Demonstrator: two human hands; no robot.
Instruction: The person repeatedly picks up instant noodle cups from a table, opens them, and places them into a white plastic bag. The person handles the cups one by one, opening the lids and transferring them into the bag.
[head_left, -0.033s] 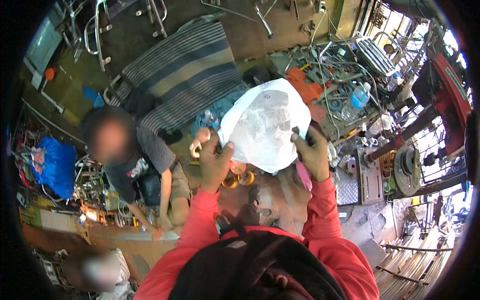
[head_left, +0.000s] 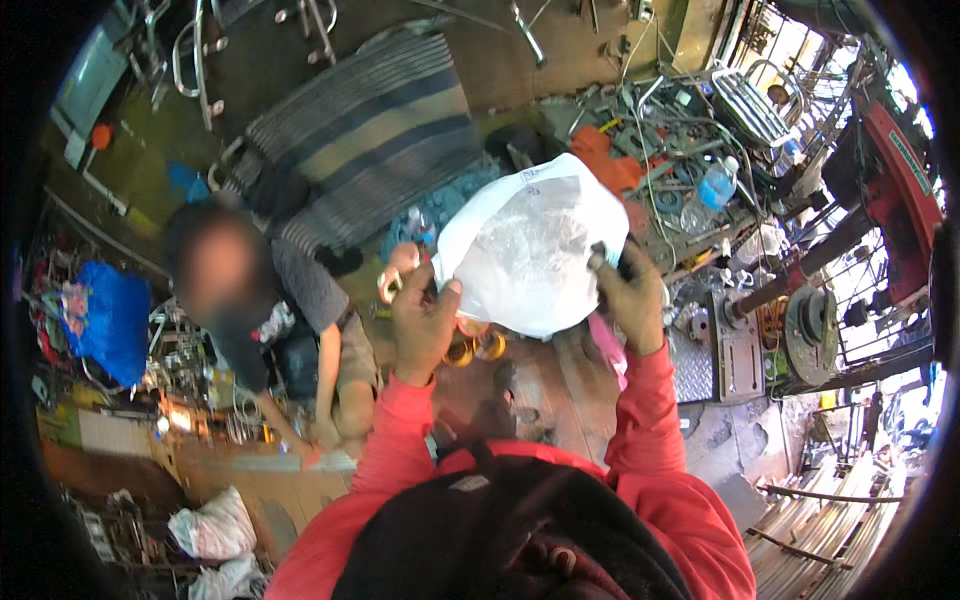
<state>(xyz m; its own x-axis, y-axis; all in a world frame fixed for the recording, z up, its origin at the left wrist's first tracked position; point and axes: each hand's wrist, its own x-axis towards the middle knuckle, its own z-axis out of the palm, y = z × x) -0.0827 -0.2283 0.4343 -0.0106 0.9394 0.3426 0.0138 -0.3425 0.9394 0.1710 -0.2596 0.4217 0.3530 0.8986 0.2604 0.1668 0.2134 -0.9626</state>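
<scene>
A white plastic bag (head_left: 470,225) with a see-through middle is stretched between my two hands in front of me. My left hand (head_left: 422,318) pinches its left edge, thumb on top. On the opposite side my right hand (head_left: 632,300) grips the right edge between thumb and fingers. A pink strip (head_left: 608,352) shows below the bag beside my right hand; whether I touch it is unclear. Yellow tape rolls (head_left: 489,346) lie just under the bag's lower left edge, and a peach-coloured ring (head_left: 389,284) is next to my left hand.
At left sits another person (head_left: 300,330) with arms lowered. A striped mat (head_left: 375,130) lies beyond. Metal parts and a water bottle (head_left: 718,188) crowd the far right, beside a red drill-like machine (head_left: 900,200). Metal bars (head_left: 830,530) are stacked at lower right.
The bag's right edge and my right hand have shifted slightly right. Both hands keep their hold on it.
</scene>
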